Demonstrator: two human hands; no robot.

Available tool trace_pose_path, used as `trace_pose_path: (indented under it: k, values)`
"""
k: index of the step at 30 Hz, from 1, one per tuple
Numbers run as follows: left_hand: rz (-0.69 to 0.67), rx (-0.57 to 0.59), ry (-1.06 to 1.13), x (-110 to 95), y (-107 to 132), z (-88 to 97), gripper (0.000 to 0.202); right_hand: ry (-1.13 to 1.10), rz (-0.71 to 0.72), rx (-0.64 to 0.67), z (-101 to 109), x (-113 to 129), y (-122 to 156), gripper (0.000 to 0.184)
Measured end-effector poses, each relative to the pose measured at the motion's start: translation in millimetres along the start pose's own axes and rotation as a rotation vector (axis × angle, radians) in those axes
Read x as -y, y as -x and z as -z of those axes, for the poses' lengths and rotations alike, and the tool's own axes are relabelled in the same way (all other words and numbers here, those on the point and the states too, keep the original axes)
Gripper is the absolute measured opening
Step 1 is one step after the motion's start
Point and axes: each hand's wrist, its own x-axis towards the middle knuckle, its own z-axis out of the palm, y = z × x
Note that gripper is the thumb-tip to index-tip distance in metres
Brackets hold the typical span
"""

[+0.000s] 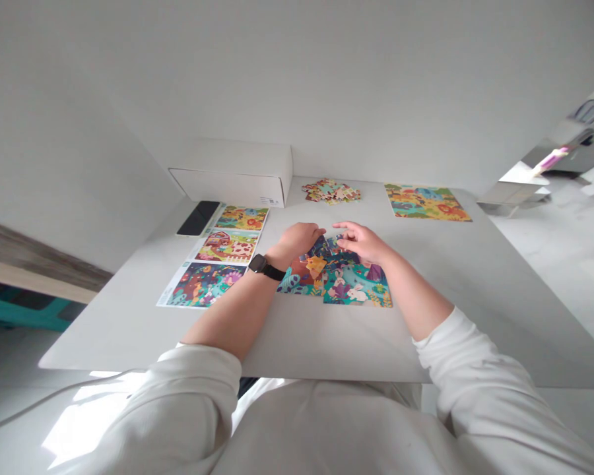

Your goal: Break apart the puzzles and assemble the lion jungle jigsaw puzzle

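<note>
A partly assembled colourful jigsaw puzzle (349, 284) with rabbits lies in the middle of the white table (301, 330). My left hand (299, 239), with a black watch on the wrist, rests closed at the puzzle's upper left edge, its fingers curled on the pieces. My right hand (359, 239) is at the puzzle's top edge, fingers pinched on a dark puzzle piece (332, 243). The two hands nearly meet over the top row.
A pile of loose pieces (331, 190) lies at the back. A finished puzzle (426, 202) sits at the back right. A reference sheet of three pictures (218, 257), a black phone (198, 218) and a white box (235, 173) are on the left.
</note>
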Motion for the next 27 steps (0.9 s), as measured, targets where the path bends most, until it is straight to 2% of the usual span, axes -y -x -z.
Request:
trace_pose_path:
  k: [4, 8, 10, 12, 14, 17, 20, 23, 27]
  values:
    - [-0.056, 0.025, -0.047, -0.4, -0.2, -1.4, 0.05, 0.102, -0.019, 0.016, 6.1, -1.1, -0.8, 0.033]
    - [-0.023, -0.02, -0.087, -3.4, 6.4, 7.5, 0.04, 0.477, 0.031, -0.103, 3.6, 9.0, 1.2, 0.014]
    - [-0.017, -0.046, -0.107, -2.4, 10.1, 13.8, 0.034, 0.61, 0.074, -0.096, -4.8, 15.9, 3.9, 0.011]
    - [-0.01, -0.034, -0.108, 3.9, 12.4, 20.7, 0.03, 0.691, 0.085, -0.016, -18.8, 21.3, 7.7, 0.014]
    - [0.018, 0.032, -0.102, 17.0, 13.4, 28.5, 0.029, 0.815, 0.066, 0.009, -35.8, 24.1, 12.1, 0.023]
    - [0.068, 0.208, -0.142, 44.0, 13.9, 41.5, 0.049, 0.974, 0.026, -0.022, -58.0, 24.8, 17.6, 0.043]
    - [0.124, 0.326, -0.177, 65.0, 14.4, 51.2, 0.058, 1.012, 0.011, -0.033, -68.1, 24.6, 19.3, 0.05]
    - [0.148, 0.364, -0.158, 69.8, 14.8, 52.1, 0.05, 0.999, -0.034, -0.048, -68.2, 24.7, 18.2, 0.047]
    - [0.145, 0.384, -0.16, 59.6, 15.1, 46.2, 0.046, 1.01, -0.098, -0.046, -66.8, 24.8, 18.0, 0.045]
